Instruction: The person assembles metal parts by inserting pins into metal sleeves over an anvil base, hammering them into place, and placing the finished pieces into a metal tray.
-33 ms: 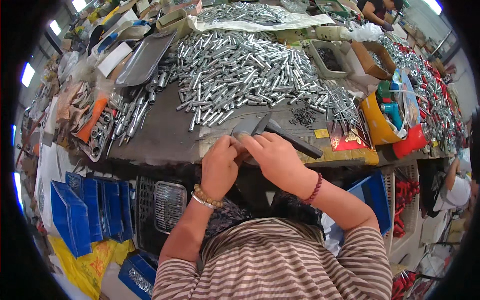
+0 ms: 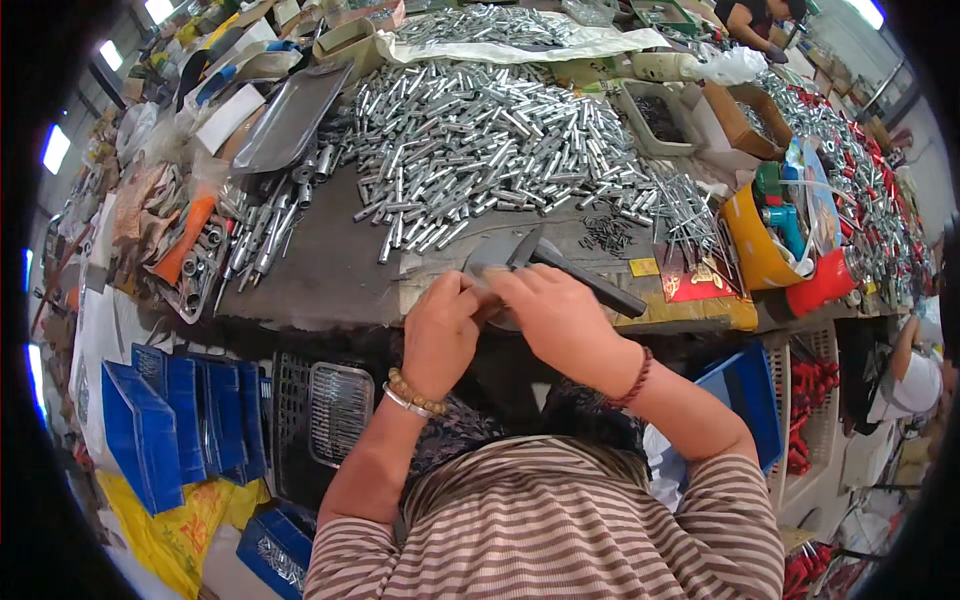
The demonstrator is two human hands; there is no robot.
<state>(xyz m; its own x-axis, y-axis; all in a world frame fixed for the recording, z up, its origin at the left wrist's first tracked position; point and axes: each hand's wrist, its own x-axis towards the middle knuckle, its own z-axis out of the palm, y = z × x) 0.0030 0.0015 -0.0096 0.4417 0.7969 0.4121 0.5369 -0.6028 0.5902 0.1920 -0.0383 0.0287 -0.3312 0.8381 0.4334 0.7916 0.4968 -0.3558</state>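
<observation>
My left hand (image 2: 440, 325) and my right hand (image 2: 560, 315) meet at the bench's near edge, fingers bent and pinched together. Whatever lies between the fingertips is hidden, and the right fingertips are slightly blurred. Just beyond them rests a hammer (image 2: 596, 287), its dark handle slanting to the right behind my right hand. Under the hammer's head is a grey, rounded flat surface (image 2: 487, 252). Farther back spreads a large heap of shiny metal tubes (image 2: 500, 140). Small dark pins (image 2: 606, 235) lie in a pile right of the hammer.
Long thin rods (image 2: 690, 215) lie right of the heap, beside a yellow container (image 2: 757, 235). A metal tray (image 2: 290, 120) and an orange-handled tool (image 2: 187, 240) are at the left. Blue bins (image 2: 140, 435) stand below left. A co-worker (image 2: 750, 25) is at far right.
My right hand has shifted slightly to the left and its fingertips have blurred. The left hand and the hammer look the same.
</observation>
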